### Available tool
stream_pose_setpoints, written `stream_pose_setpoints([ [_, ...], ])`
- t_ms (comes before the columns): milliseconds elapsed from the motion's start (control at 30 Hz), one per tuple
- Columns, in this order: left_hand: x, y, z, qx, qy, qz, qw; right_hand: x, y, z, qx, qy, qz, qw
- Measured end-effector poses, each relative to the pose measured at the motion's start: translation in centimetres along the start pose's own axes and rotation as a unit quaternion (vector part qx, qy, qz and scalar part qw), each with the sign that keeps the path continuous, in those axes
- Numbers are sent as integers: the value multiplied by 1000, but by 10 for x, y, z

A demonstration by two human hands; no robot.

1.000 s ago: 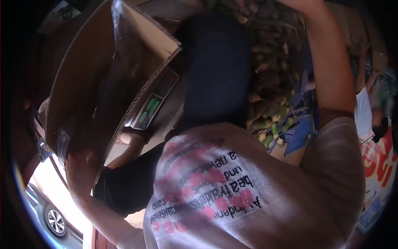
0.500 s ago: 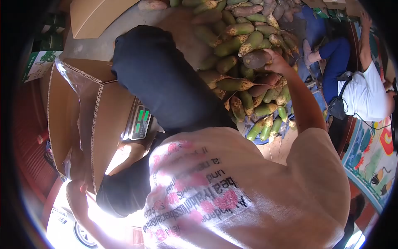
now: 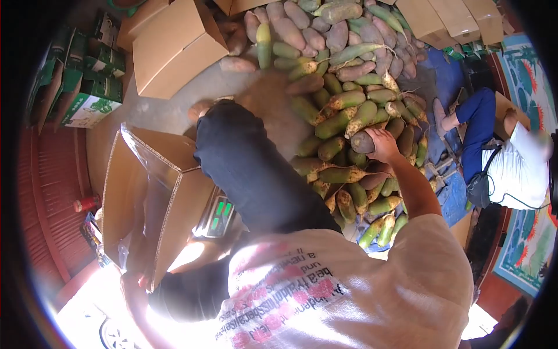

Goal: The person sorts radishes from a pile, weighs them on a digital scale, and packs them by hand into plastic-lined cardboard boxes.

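Observation:
My right hand (image 3: pixel 382 144) is wrapped round the end of a dark reddish radish (image 3: pixel 362 142), above a large pile of green and reddish radishes (image 3: pixel 340 125). At the lower left, my left hand (image 3: pixel 138 285) is at the bottom edge of an open cardboard box (image 3: pixel 189 200) with a clear plastic liner (image 3: pixel 152 157). Glare and shadow hide its fingers. Beside the box, a scale (image 3: pixel 221 216) shows green lit digits.
A closed carton (image 3: pixel 177 49) stands at the upper left, near green printed boxes (image 3: pixel 93 102). More cartons (image 3: pixel 447 20) are at the upper right. Another person (image 3: pixel 511 168) sits at the right beside a blue sheet (image 3: pixel 444 75).
The view has shifted, showing more of the far pile and cartons. My right hand still holds a radish, now turned with its end facing left. The other person's raised arm has come down.

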State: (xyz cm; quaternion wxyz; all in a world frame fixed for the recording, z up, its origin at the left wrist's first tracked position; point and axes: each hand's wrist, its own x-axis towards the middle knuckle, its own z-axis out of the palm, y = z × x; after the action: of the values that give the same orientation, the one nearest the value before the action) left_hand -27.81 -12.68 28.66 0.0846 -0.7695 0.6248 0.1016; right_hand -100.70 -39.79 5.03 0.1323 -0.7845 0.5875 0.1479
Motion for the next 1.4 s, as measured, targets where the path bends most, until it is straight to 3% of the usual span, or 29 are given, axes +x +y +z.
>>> stream_pose_setpoints([
  [67, -8, -23, 17, -54, 27, 12, 998, 2, -7, -38, 25, -21, 9, 999],
  [100, -9, -30, 21, -80, 37, 17, 996, 10, -6, -52, -13, 20, 18, 1000],
  [133, -3, 6, 1, -46, 57, 13, 997, 20, -9, -84, 3, 1, 58, 998],
  [167, 5, 73, -33, -11, 76, 10, 997, 28, -3, -107, -15, 89, 47, 995],
  [200, 6, 80, -37, -9, 71, -7, 997, 42, -3, -151, 31, 49, 59, 997],
  [233, 7, 87, -41, -7, 67, -24, 997, 61, 18, -173, 32, 87, 73, 993],
  [300, 3, 17, -9, -66, 12, -84, 994, 97, 55, -223, -35, 229, 56, 971],
  [333, 5, 20, -11, -58, 7, -79, 995, 98, 42, -275, 21, 175, 92, 980],
  [400, 8, 27, -17, -41, -4, -70, 997, 141, 103, -313, -8, 213, 56, 975],
  [467, 9, 30, -17, -85, -11, -82, 993, 130, 88, -343, -121, 349, 79, 926],
  [533, 8, 23, -17, -90, -25, -66, 993, 83, 21, -360, 44, 238, 149, 959],
  [567, 6, 18, -14, -80, -27, -47, 995, 62, -2, -352, 126, 174, 189, 958],
  [600, 6, 15, -9, -78, -16, -31, 996, 55, 14, -326, 128, 151, 165, 966],
  [633, 10, 1, -8, -98, -86, -53, 990, 50, 42, -288, 129, 134, 137, 973],
  [667, 13, 2, -10, -99, -98, -56, 989, 42, 67, -244, 132, 117, 107, 978],
  [733, 15, 6, -16, -100, -118, -67, 986, 17, 109, -133, 217, 152, 67, 962],
  [767, 18, 6, -20, -87, -128, -63, 986, -2, 122, -76, 175, 180, 53, 966],
  [800, 21, 5, -22, -76, -136, -60, 986, -29, 99, -61, 185, 16, 226, 956],
  [833, 23, 7, -24, -66, -143, -57, 986, -50, 97, -11, 160, 29, 275, 947],
  [867, 25, 11, -25, -56, -138, -49, 988, -62, 96, 35, 142, -72, 395, 905],
  [900, 26, 15, -27, -45, -131, -42, 989, -78, 74, 49, 296, -98, 462, 830],
  [967, 24, 18, -27, -32, -126, -32, 991, -98, 9, 48, 504, -85, 603, 613],
  [1067, 22, 18, -26, -36, -123, -27, 991, -89, 23, 142, 564, 37, 610, 555],
  [1167, 22, 27, -27, -55, -108, -29, 992, -72, 18, 136, 442, 63, 633, 632],
  [1267, 15, 36, -22, -69, -60, -60, 994, -74, 21, 150, 436, 98, 618, 646],
  [1333, 8, 31, -13, -94, -21, -70, 993, -80, 18, 128, 391, 79, 602, 692],
  [1400, 9, 32, -13, -92, -25, -78, 992, -89, 11, 104, 417, 205, 575, 673],
])
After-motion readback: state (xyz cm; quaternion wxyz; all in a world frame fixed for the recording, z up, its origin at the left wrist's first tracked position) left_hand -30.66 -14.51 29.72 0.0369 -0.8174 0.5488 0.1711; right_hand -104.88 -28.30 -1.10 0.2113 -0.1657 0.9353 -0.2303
